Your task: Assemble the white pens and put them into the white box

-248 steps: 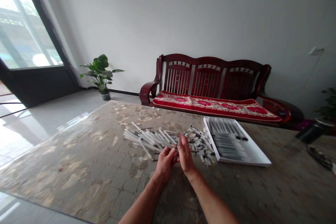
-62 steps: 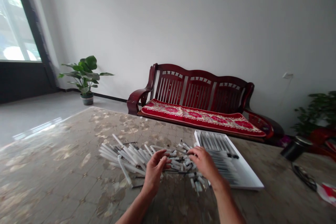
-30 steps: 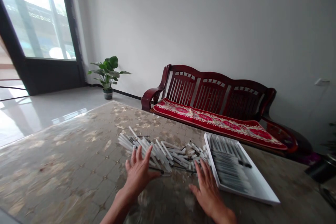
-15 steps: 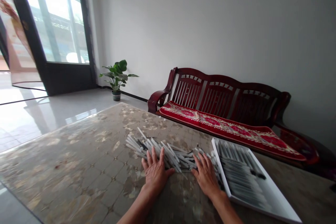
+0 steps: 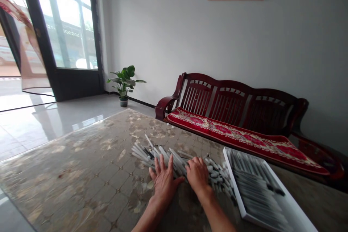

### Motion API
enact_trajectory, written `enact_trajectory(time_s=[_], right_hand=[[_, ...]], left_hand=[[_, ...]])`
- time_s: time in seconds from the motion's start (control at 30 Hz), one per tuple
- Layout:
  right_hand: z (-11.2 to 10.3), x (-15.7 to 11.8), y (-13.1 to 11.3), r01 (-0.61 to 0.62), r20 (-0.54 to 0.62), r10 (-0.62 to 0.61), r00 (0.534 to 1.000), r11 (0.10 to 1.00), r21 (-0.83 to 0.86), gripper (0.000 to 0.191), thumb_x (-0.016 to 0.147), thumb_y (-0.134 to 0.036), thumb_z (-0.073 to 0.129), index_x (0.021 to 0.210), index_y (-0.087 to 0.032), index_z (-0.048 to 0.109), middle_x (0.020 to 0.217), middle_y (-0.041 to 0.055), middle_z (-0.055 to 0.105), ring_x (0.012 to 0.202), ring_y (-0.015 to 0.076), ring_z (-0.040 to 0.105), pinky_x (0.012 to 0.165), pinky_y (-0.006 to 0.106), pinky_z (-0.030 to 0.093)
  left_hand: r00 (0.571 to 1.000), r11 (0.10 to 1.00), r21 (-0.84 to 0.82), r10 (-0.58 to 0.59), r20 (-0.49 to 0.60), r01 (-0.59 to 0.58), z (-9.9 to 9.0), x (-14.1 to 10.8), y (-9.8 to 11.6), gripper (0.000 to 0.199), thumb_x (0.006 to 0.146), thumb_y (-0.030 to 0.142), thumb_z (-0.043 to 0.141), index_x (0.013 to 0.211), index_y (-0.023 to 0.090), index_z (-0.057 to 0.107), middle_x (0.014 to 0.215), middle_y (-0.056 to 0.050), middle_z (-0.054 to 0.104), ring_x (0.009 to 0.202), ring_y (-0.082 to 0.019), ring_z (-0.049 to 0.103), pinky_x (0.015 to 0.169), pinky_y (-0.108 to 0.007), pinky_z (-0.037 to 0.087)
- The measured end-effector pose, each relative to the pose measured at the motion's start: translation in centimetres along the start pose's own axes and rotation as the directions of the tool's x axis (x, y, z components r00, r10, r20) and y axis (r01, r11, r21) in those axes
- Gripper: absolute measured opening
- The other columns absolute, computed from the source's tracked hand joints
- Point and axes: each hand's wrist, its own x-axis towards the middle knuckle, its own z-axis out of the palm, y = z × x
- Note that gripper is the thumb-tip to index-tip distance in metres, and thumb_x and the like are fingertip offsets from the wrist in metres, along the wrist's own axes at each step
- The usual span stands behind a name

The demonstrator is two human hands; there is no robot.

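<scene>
A heap of thin white plastic tubes (image 5: pixel 174 161), many with black ends, lies loosely crossed on the table. My left hand (image 5: pixel 164 183) rests at its near edge, fingers spread and touching the tubes, holding nothing. My right hand (image 5: pixel 197 175) lies on the heap's middle with fingers curled over it, hiding the tubes beneath. To the right, a white shallow tray (image 5: pixel 233 188) holds tubes lined up side by side. The glass-topped table (image 5: pixel 81 163) over patterned cloth carries all of this.
A dark red wooden bench (image 5: pixel 231 96) with a red floral cushion stands just beyond the table's far edge. A potted plant (image 5: pixel 124 87) sits on the tiled floor by a glass door (image 5: pixel 67 32). The table's left edge drops to the floor.
Both hands have come closer together, and the right hand has moved from the table onto the heap. The tubes are pushed into a tighter heap. The view has turned slightly left.
</scene>
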Motion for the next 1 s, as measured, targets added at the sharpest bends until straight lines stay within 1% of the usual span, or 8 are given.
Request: enact_trajectory(time_s=[0.13, 0.27, 0.43, 0.6, 0.7, 0.8, 0.9, 1.0], right_hand=[[-0.3, 0.2, -0.1, 0.001, 0.023, 0.0, 1.0, 0.999, -0.039, 0.014, 0.088, -0.016, 0.058, 0.087, -0.021, 0.072, 0.095, 0.0084, 0.07, 0.097, 0.0253, 0.061, 0.083, 0.036, 0.041], [-1.1, -0.9, 0.6, -0.016, -0.023, 0.017, 1.0, 1.0, 0.021, 0.018, 0.09, -0.015, 0.054, 0.09, -0.021, 0.07, 0.091, 0.0068, 0.071, 0.091, 0.0238, 0.063, 0.08, 0.033, 0.043], [-1.6, -3.9, 1.1, 0.059, -0.138, -0.023, 0.99, 0.962, 0.265, 0.019, 0.091, -0.017, 0.052, 0.095, -0.023, 0.07, 0.093, 0.0055, 0.072, 0.092, 0.0216, 0.064, 0.084, 0.031, 0.046], [-2.0, -4.5, 5.4, -0.041, -0.06, 0.093, 0.994, 0.815, 0.578, 0.025, 0.088, -0.026, 0.051, 0.104, -0.023, 0.069, 0.096, 0.0058, 0.074, 0.088, 0.0205, 0.069, 0.078, 0.029, 0.053], [-1.9, -3.9, 9.5, -0.189, -0.052, 0.247, 0.968, 0.845, 0.5, 0.026, 0.083, -0.023, 0.049, 0.095, -0.022, 0.072, 0.094, 0.0067, 0.075, 0.086, 0.0224, 0.07, 0.079, 0.032, 0.053], [-1.4, -3.9, 11.9, -0.207, -0.096, 0.259, 0.961, 0.905, 0.373, 0.03, 0.081, -0.018, 0.045, 0.09, -0.022, 0.072, 0.095, 0.0069, 0.075, 0.088, 0.0218, 0.07, 0.08, 0.031, 0.052], [-0.8, -4.0, 11.7, -0.169, -0.133, 0.212, 0.968, 0.945, 0.281, 0.031, 0.084, -0.017, 0.043, 0.093, -0.023, 0.072, 0.097, 0.0063, 0.073, 0.09, 0.0204, 0.068, 0.081, 0.029, 0.05], [-0.8, -3.6, 10.3, -0.149, -0.114, 0.171, 0.979, 0.973, 0.177, 0.027, 0.085, -0.019, 0.047, 0.091, -0.024, 0.073, 0.094, 0.0052, 0.072, 0.091, 0.0209, 0.066, 0.08, 0.029, 0.049]], left_hand=[[0.983, 0.995, -0.01, 0.099, -0.157, -0.102, 0.3, 0.2, 0.1, 0.062, 0.08, 0.029, 0.063, 0.14, 0.025, 0.05, 0.157, -0.016, 0.03, 0.146, -0.039, 0.015, 0.113, -0.06, 0.008], [0.929, 0.965, -0.036, 0.241, -0.281, -0.262, 0.5, 0.4, 0.5, 0.054, 0.083, 0.01, 0.053, 0.133, 0.031, 0.057, 0.138, -0.009, 0.051, 0.129, -0.03, 0.041, 0.109, -0.048, 0.028], [0.894, 0.919, -0.109, 0.334, -0.299, -0.38, 0.1, 0.4, 0.7, 0.042, 0.083, 0.009, 0.054, 0.116, 0.032, 0.068, 0.109, -0.006, 0.058, 0.101, -0.024, 0.051, 0.092, -0.04, 0.042], [0.879, 0.774, -0.432, 0.338, -0.336, -0.463, -0.6, 0.3, 0.9, 0.026, 0.086, 0.015, 0.052, 0.096, 0.027, 0.073, 0.094, -0.005, 0.06, 0.091, -0.022, 0.055, 0.085, -0.035, 0.046], [0.938, 0.546, -0.763, 0.176, -0.298, -0.345, -0.3, 0.3, 1.6, 0.021, 0.087, 0.03, 0.053, 0.094, 0.022, 0.072, 0.09, -0.006, 0.063, 0.086, -0.021, 0.06, 0.08, -0.033, 0.05], [0.998, 0.238, -0.97, 0.013, -0.056, -0.057, 0.3, 0.1, 2.5, 0.034, 0.081, 0.049, 0.06, 0.092, 0.018, 0.069, 0.073, -0.003, 0.064, 0.068, -0.018, 0.061, 0.066, -0.029, 0.051], [0.976, -0.032, -0.976, -0.014, 0.215, 0.215, 0.7, -0.1, 3.2, 0.047, 0.072, 0.06, 0.065, 0.087, 0.016, 0.066, 0.071, -0.003, 0.067, 0.059, -0.015, 0.06, 0.056, -0.025, 0.048], [0.945, -0.156, -0.933, 0.022, 0.325, 0.325, 0.8, -0.3, 3.6, 0.052, 0.065, 0.064, 0.07, 0.085, 0.017, 0.063, 0.075, -0.004, 0.07, 0.06, -0.014, 0.063, 0.053, -0.023, 0.047]])
